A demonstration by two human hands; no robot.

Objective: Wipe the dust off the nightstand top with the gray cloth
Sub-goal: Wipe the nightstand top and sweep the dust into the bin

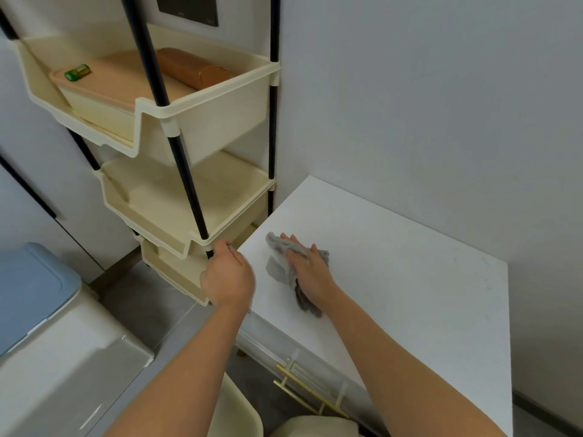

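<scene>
Forearms: both of mine reach forward from the bottom edge, bare, the right one angled left toward the cloth.
Right hand (pixel 310 272): palm down, fingers spread flat, pressing the gray cloth (pixel 285 268) onto the nightstand top (pixel 410 279).
Gray cloth: crumpled under my right palm, sticking out past my fingertips and trailing back beside my wrist, near the top's left edge.
Left hand (pixel 227 275): just left of my right hand, at the nightstand's left edge, fingers curled loosely; whether it grips the black pole (pixel 202 228) by its fingertips I cannot tell.
Rack (pixel 189 216): cream tiered bins on black poles, just beyond my left hand.
Middle bin (pixel 176 197): nothing visible inside.
Top bin (pixel 202 115): a lidded cream box (pixel 104 89) with a small green item (pixel 78 72) lying on the lid, and a brown carton (pixel 192 67) behind it.
Nightstand: white, against a pale wall to my right, with gold handles (pixel 309 392) on its front below my right arm.
Far left: a blue-lidded container (pixel 28 288).
</scene>
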